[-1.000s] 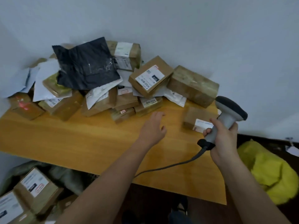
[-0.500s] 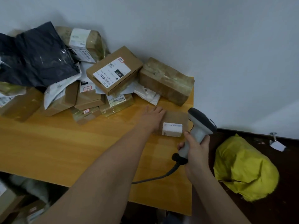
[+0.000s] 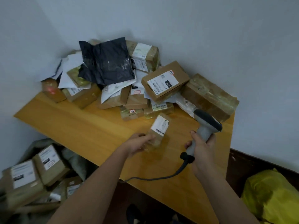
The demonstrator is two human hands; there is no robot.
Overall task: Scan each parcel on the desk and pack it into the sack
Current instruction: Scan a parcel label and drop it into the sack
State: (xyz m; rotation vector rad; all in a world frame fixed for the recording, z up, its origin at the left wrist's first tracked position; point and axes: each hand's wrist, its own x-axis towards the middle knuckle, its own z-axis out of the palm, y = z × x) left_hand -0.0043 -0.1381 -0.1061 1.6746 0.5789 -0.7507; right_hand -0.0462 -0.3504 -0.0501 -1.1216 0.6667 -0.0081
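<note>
Nearest, at lower left below the surface edge, a grey sack [image 3: 76, 164] lies open with brown boxes [image 3: 48, 165] bearing white labels in and around it; exactly which sit inside it cannot be told. At lower right a yellow bag [image 3: 273, 196] sits on the dark floor, its contents hidden.

Over the yellow wooden surface [image 3: 80, 126], the left hand [image 3: 137, 143] grips the near end of a small taped parcel [image 3: 159, 129], fingers curled round it, its white barcode label facing up and the parcel lifted clear of the surface. Just to its right, the right hand [image 3: 201, 147] is wrapped tightly round the handle of a grey barcode scanner [image 3: 206, 125], whose dark head points leftward toward the parcel; its cable [image 3: 161, 177] trails back across the surface.

Farther back, a heap of parcels fills the corner against the wall: a brown box with a large white label [image 3: 165, 83], a long taped carton [image 3: 208, 96] to its right, a black plastic mailer [image 3: 106, 63] on top, and white envelopes [image 3: 68, 68] at the left.
</note>
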